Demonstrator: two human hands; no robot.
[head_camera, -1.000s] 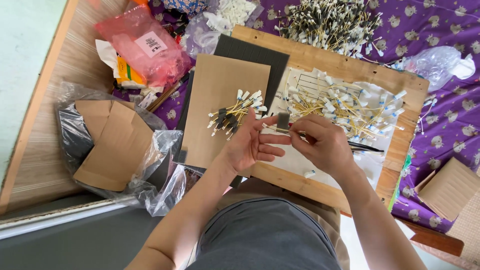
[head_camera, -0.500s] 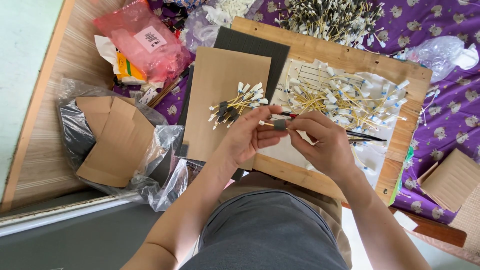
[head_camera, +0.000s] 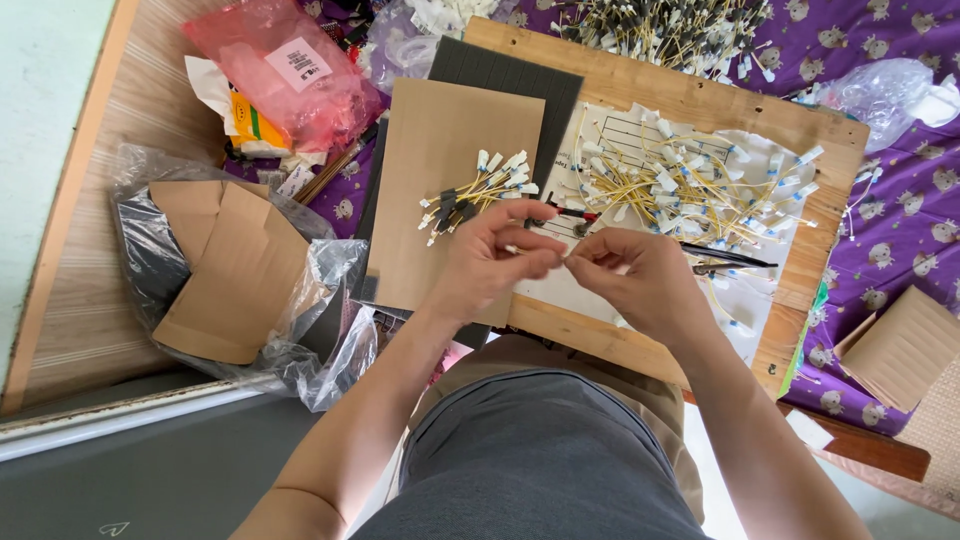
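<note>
While the two hands meet fingertip to fingertip above the wooden board (head_camera: 640, 345), the left hand (head_camera: 490, 262) and right hand (head_camera: 635, 275) each pinch an end of something small between them, too small to tell what. Just beyond the left hand a bundle of yellow wires (head_camera: 475, 200) lies on a brown card (head_camera: 440, 140). Farther right, loose yellow wires (head_camera: 690, 185) lie scattered over a printed sheet (head_camera: 620, 130); black tweezers (head_camera: 725, 258) lie beside the right hand

So there's a wooden board (head_camera: 700, 105) sitting on a purple patterned cloth (head_camera: 900, 230); on the board lie a tan cardboard sheet (head_camera: 440, 170), a dark ribbed sheet (head_camera: 520, 75), a white paper (head_camera: 620, 130) and loose yellow wires (head_camera: 680, 185); a small bundle (head_camera: 475, 195) rests on the cardboard.
</note>
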